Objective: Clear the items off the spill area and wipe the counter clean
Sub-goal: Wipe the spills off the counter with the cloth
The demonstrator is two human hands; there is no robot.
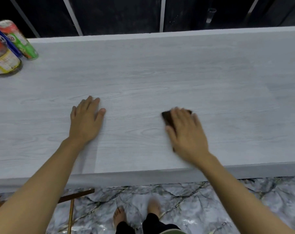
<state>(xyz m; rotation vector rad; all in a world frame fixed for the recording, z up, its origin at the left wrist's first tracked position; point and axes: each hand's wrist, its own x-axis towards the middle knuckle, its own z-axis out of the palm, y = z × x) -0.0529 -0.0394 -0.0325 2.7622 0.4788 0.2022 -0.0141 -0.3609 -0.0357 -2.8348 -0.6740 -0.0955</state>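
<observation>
Head cam: L hand lay flat on the counter, palm down, fingers straight & a bit spread, holding nothing. R hand pressed down w/ fingers extended on top of a dark brown cloth. The hand was blurred, and the cloth's edges poked out past the fingertips & beside the thumb. The cloth sat on the near-middle part of the counter, to the R of the L hand & apart from it. Counter was pale grey wood-grain w/ a raised lip at the back. At the far L edge, well apart from both hands, stood a jar w/ red lid & yellow label, a green can behind it, & a blue container between them, mostly hidden. Behind the counter were dark panels w/ pale strips, plus a clear tube at back R. Below the near edge: marbled floor, bare feet, & a brown wooden bar at lower L
</observation>
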